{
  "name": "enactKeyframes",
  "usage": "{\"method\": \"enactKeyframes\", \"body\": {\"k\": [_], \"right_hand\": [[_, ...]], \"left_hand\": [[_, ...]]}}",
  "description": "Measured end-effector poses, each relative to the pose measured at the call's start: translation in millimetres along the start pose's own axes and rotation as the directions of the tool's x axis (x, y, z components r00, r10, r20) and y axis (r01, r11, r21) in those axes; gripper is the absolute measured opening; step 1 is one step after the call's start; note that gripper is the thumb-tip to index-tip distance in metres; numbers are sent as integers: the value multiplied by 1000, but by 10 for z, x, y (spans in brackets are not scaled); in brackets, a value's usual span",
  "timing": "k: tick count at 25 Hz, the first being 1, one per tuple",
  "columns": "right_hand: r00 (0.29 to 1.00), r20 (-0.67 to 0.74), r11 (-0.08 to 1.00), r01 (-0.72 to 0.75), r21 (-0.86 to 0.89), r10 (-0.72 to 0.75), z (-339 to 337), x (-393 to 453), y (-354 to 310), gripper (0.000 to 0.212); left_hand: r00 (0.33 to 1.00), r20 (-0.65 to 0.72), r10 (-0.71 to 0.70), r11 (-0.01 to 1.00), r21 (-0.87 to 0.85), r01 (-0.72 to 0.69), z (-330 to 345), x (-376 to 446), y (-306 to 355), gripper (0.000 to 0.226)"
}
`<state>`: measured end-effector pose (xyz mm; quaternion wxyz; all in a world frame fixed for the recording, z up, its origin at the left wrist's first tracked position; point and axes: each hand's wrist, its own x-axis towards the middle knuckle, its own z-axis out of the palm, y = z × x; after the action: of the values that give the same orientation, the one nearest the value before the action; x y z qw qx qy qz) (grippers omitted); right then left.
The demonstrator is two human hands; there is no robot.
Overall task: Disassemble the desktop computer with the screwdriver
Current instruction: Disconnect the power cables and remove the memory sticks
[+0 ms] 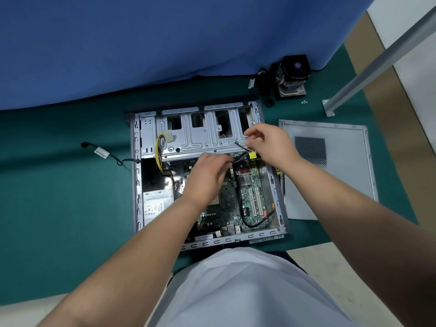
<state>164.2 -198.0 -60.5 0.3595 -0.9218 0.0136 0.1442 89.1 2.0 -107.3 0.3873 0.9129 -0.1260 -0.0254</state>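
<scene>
The open desktop case (138, 166) lies flat on the green table, its motherboard (251, 197) and drive cage (200, 138) exposed. My left hand (206, 175) reaches over the motherboard, fingers curled around a black cable (243, 158) at the cage's lower edge. My right hand (269, 145) hovers just right of it, pinching the same thin black cable near a yellow connector (253, 155). A screwdriver shaft (283, 185) with a yellow handle end lies along the case's right wall, mostly hidden under my right forearm.
The removed side panel (335, 161) lies right of the case. A CPU cooler with fan (292, 75) and loose screws (304, 102) sit at the back right. A loose black cable (103, 153) trails left. The power supply (155, 206) sits bottom-left inside the case. A metal pole (377, 60) stands right.
</scene>
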Motion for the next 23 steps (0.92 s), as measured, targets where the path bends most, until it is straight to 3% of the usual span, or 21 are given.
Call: {"method": "enactKeyframes", "body": {"k": [3, 6, 10, 12, 17, 23], "right_hand": [[995, -97, 999, 28, 37, -25, 84, -174, 22, 23], [980, -192, 998, 58, 3, -57, 258, -369, 3, 22], [973, -141, 959, 143, -245, -181, 454, -415, -77, 25], [972, -136, 950, 145, -277, -189, 507, -342, -140, 27], [984, -165, 983, 32, -183, -63, 669, -167, -206, 25], [973, -232, 997, -30, -72, 13, 717, -167, -203, 21]], "left_hand": [[998, -37, -50, 994, -96, 47, -37, 68, 44, 17], [973, -88, -214, 961, -197, 194, -59, 164, 114, 16], [904, -32, -426, 840, -385, 383, -167, 369, 158, 9], [876, 34, -481, 793, -410, 451, -243, 501, 159, 10], [808, 155, -568, 709, -407, 576, -383, 748, 189, 14], [767, 195, -612, 658, -412, 630, -329, 828, 182, 13]]}}
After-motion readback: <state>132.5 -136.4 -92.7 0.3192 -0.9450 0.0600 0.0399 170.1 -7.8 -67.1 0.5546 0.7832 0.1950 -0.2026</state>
